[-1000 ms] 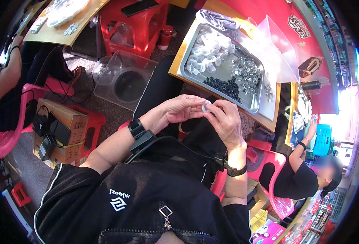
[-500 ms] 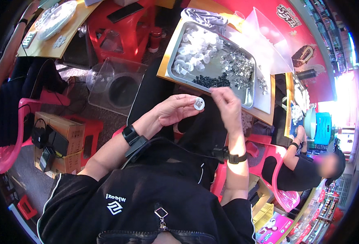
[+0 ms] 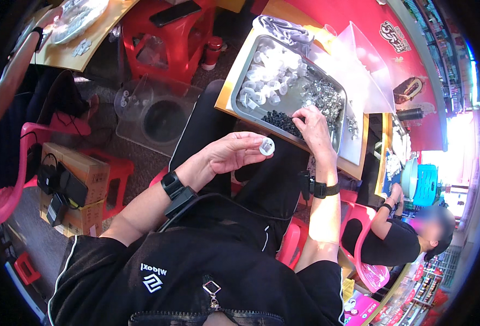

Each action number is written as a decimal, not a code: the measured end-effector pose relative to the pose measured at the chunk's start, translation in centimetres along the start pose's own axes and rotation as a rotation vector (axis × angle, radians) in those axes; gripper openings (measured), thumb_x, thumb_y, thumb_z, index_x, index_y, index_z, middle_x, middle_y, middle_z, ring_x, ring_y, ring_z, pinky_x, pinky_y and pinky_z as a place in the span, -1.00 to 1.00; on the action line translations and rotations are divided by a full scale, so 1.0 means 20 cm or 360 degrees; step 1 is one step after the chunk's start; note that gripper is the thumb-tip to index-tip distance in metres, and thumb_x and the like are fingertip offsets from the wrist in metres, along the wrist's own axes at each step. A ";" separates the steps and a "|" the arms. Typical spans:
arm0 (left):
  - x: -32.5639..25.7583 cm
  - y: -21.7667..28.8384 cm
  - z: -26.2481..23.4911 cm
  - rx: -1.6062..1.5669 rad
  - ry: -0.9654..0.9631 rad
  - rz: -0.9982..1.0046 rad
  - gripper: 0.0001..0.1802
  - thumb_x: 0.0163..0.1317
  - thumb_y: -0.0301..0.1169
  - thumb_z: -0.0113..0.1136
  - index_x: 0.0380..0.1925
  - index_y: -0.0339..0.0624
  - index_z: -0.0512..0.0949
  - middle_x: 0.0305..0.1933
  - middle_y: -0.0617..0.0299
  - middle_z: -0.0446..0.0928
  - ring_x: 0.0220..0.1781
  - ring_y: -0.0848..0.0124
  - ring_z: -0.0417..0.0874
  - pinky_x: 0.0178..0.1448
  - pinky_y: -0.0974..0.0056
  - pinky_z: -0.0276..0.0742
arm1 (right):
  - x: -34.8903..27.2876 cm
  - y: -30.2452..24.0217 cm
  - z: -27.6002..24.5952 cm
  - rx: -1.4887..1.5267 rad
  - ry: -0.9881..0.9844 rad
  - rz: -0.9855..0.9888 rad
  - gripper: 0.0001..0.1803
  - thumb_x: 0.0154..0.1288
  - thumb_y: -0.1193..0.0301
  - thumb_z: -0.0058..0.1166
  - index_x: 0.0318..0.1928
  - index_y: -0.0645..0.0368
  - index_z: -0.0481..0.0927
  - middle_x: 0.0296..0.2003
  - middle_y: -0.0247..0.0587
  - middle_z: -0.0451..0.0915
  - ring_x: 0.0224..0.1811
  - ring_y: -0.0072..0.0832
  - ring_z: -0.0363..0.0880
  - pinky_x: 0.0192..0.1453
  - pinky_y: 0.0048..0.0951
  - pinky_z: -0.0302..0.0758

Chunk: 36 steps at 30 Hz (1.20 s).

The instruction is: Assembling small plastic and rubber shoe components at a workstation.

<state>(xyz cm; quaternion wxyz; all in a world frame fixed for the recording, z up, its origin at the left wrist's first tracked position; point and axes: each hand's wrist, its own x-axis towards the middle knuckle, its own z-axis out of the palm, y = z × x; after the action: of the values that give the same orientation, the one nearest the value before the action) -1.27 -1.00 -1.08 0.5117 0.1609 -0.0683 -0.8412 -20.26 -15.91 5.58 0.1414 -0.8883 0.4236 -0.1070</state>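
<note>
Disc: white, pinched in your left hand, outside the tray.
Right hand: fingertips at the black pieces; cannot tell if you grip one.
Black pieces: you're seemingly picking; next calls for a light pinch.

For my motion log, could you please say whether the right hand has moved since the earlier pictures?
Yes: the right hand has moved forward, over the near edge of the metal tray.

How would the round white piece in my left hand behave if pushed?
The round white piece is probably light, being small enough for the left hand to hold by its edge. It seems fairly stiff, since its rim looks circular despite the pinch. That round outline suggests it might roll on edge.
</note>
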 end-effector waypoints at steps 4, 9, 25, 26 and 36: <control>0.00 0.00 0.01 -0.0008 0.0057 -0.0017 -0.68 0.20 -0.39 0.21 -0.08 -0.32 0.49 -0.08 0.05 0.58 -0.02 0.27 0.63 0.09 0.32 0.59 | -0.02 0.00 0.00 0.0017 0.0039 -0.0008 -0.90 0.09 0.50 0.16 -0.34 0.22 0.62 -0.37 -0.12 0.54 -0.30 -0.31 0.56 -0.16 -0.37 0.46; 0.01 0.01 0.00 -0.0052 0.0037 -0.0007 -0.69 0.22 -0.40 0.19 -0.08 -0.33 0.50 -0.08 0.03 0.58 -0.02 0.27 0.63 0.08 0.32 0.60 | -0.07 0.04 0.00 0.0767 0.0173 0.0461 -0.86 0.19 0.47 0.14 -0.25 0.24 0.63 -0.43 -0.32 0.63 -0.44 -0.66 0.52 -0.28 -0.63 0.44; 0.01 0.00 -0.02 -0.0139 -0.0013 0.0011 -0.67 0.22 -0.40 0.18 -0.06 -0.35 0.49 -0.08 0.03 0.57 -0.03 0.27 0.63 0.06 0.35 0.61 | -0.19 -0.06 -0.05 0.2757 0.0139 0.0762 -0.74 0.31 0.48 0.05 -0.06 0.41 0.51 -0.31 -0.15 0.56 -0.36 -0.55 0.49 -0.23 -0.56 0.49; 0.00 0.00 -0.01 -0.0139 -0.0020 0.0009 -0.67 0.22 -0.40 0.18 -0.05 -0.34 0.48 -0.08 0.03 0.57 -0.03 0.28 0.63 0.06 0.35 0.60 | -0.21 -0.08 -0.05 0.2812 0.0140 0.0762 -0.74 0.30 0.49 0.05 -0.06 0.41 0.51 -0.31 -0.16 0.56 -0.36 -0.55 0.49 -0.22 -0.54 0.50; 0.01 0.00 -0.02 -0.0112 -0.0094 0.0018 -0.63 0.21 -0.39 0.19 -0.03 -0.35 0.47 -0.07 0.04 0.57 -0.01 0.29 0.62 0.09 0.35 0.58 | -0.33 -0.26 -0.12 0.3057 0.0178 0.0570 -0.84 0.31 0.49 0.04 -0.13 0.25 0.58 -0.31 -0.18 0.57 -0.45 -0.67 0.42 -0.28 -0.57 0.41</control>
<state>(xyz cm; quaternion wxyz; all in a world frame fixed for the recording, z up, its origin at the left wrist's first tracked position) -1.29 -1.08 -1.43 0.5196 0.1174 -0.0547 -0.8445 -21.24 -8.00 9.14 0.7984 -0.3115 0.2909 -0.4254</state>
